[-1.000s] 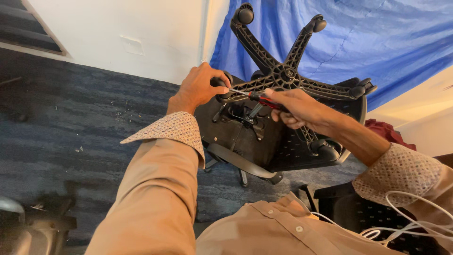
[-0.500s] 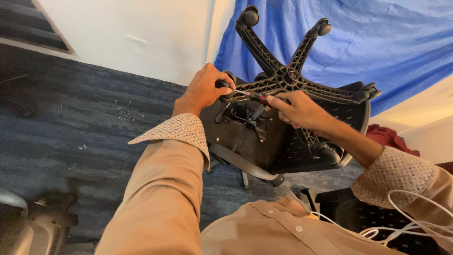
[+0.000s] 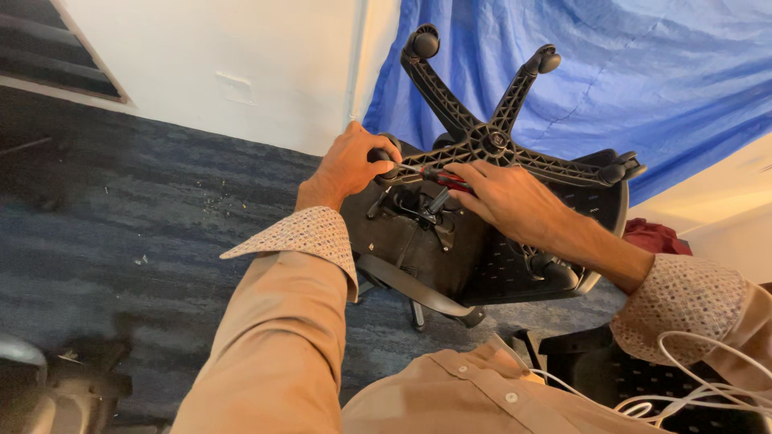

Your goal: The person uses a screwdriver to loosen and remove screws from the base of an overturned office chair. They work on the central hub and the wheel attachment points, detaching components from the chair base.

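On mottled blue carpet, hands grip a ribbed plastic chair base and red-handled screwdriver.

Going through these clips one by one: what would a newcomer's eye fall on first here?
The overturned black office chair in the middle, its five-legged wheel base sticking up against a blue sheet. The left hand grips one wheel of the base, while the right hand holds a red-handled screwdriver pointed toward that wheel. Dark blue carpet lies to the left.
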